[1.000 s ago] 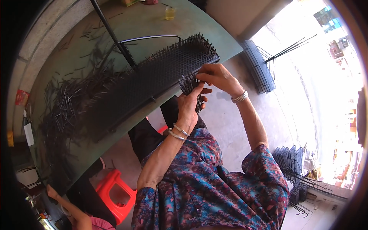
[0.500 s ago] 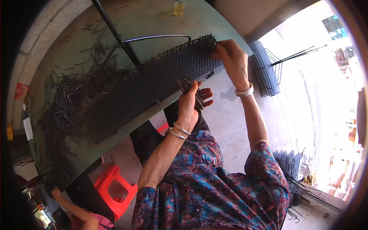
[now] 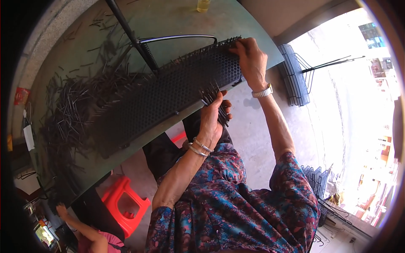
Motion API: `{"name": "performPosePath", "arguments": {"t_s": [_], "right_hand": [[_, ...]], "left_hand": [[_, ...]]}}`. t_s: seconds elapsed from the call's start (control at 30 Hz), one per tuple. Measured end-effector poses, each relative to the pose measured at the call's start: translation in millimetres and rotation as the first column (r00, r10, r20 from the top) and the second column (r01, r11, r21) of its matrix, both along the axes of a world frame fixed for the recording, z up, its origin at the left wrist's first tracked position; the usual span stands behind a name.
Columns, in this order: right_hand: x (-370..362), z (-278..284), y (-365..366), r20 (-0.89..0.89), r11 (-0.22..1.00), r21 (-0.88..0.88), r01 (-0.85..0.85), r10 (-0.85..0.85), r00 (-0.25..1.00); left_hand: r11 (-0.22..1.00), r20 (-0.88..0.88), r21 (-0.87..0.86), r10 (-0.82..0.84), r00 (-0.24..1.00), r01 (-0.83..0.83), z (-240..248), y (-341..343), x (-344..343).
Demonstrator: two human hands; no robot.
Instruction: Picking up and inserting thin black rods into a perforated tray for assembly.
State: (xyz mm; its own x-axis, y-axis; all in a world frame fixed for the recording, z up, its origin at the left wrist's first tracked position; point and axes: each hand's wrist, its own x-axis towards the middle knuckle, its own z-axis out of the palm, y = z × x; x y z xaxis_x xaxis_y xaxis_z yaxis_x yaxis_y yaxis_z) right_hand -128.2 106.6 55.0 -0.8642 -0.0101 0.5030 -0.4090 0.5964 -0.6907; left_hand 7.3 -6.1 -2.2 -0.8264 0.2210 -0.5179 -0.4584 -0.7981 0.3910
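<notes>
A long black honeycomb-perforated board [image 3: 168, 92] lies slanted along the near edge of the green table. Thin dark rods [image 3: 198, 50] stand in a row along its far edge. My left hand [image 3: 213, 114] is closed around a bundle of thin dark rods [image 3: 223, 116], just off the board's near edge. Over the board's far right corner, the fingers of my right hand [image 3: 253, 63] are pinched together; whatever they hold is too small or hidden to name. A large loose pile of similar dark rods [image 3: 69, 116] spreads over the table left of the board.
A black pole with a curved metal bar [image 3: 177, 39] rises behind the board. A cup of yellow liquid [image 3: 203, 5] stands on the far table. Racks [image 3: 293, 76] stand on the floor at right. Lower left are a red stool [image 3: 124, 206] and another person's arm [image 3: 80, 225].
My right hand has moved slightly left and up to the board's far corner. The fingers of my left hand have curled closer round the rods. Fewer rods show bunched at that corner.
</notes>
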Motion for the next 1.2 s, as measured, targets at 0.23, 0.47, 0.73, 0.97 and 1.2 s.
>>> {"name": "performPosePath", "arguments": {"t_s": [0.23, 0.47, 0.73, 0.97, 1.2], "right_hand": [[-6.7, 7.7, 13.1, 0.071, 0.993, 0.079, -0.088, 0.082, 0.994], [-17.4, 11.7, 20.9, 0.068, 0.966, 0.109, -0.233, 0.227, 0.972], [-24.4, 17.7, 23.2, 0.115, 0.952, 0.161, -0.262, 0.245, 0.963], [-25.7, 20.0, 26.4, 0.092, 0.926, 0.184, -0.330, 0.318, 0.943], [-25.8, 18.8, 28.6, 0.093, 0.933, 0.166, -0.318, 0.306, 0.947]], "left_hand": [[0.998, 0.051, 0.005, 0.058, 0.997, -0.059, 5.5, 2.4, 1.5], [0.999, 0.032, 0.016, 0.037, 0.999, -0.037, 5.8, 1.0, 2.7], [1.000, 0.053, 0.000, 0.025, 0.998, -0.025, 4.1, 0.8, 4.0], [1.000, 0.061, -0.015, 0.008, 0.998, -0.007, 3.9, 1.6, 5.0], [1.000, 0.061, -0.024, -0.002, 0.998, 0.004, 3.7, 2.3, 5.3]]}}
